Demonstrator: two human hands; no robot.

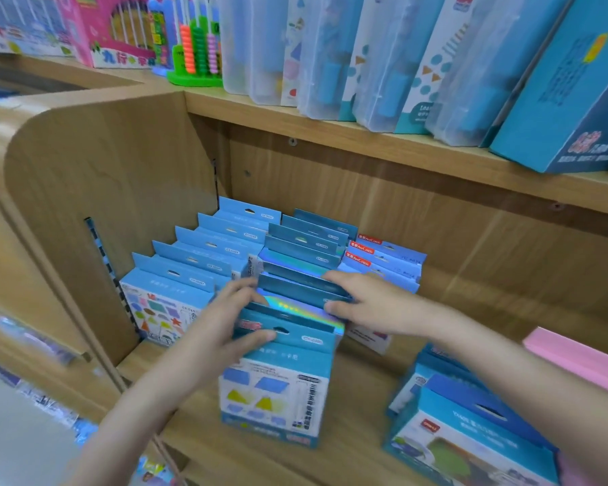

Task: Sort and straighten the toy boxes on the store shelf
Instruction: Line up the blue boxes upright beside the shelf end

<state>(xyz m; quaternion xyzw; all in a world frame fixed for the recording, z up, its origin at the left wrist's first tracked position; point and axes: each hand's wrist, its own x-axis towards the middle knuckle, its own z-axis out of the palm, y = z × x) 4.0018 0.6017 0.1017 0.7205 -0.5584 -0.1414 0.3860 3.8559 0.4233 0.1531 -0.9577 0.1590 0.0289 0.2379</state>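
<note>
Blue toy boxes (297, 275) upright, row running front-to-back; both hands gripping row's sides.

Bare shelf board (365, 387) open between middle box row (295, 275) and right boxes (471, 433).
</note>
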